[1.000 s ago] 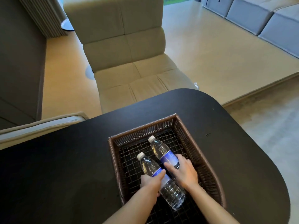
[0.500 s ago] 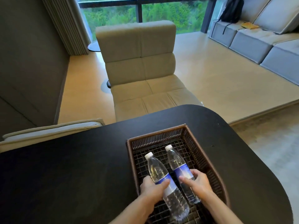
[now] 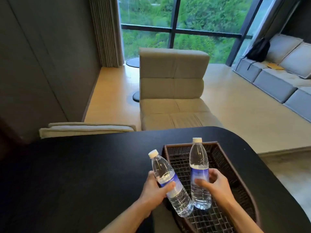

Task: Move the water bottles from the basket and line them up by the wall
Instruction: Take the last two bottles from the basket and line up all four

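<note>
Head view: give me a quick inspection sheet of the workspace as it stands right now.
Surface: black table, bare apart from the basket.
Job's things: two water bottles, left bottle tilted, right bottle upright, both lifted over the wicker basket; no others visible inside.
Clutter: nothing seen.
Grippers: left hand grips the left bottle, right hand the right one.
Cables: nothing seen.
Surroundings: beige chair, grey wall left, window, grey sofa with backpack.

A black table [image 3: 75, 174] with a rounded far corner carries the things. A brown woven basket [image 3: 235, 179] with a wire-mesh bottom rests directly on its right part.
</note>
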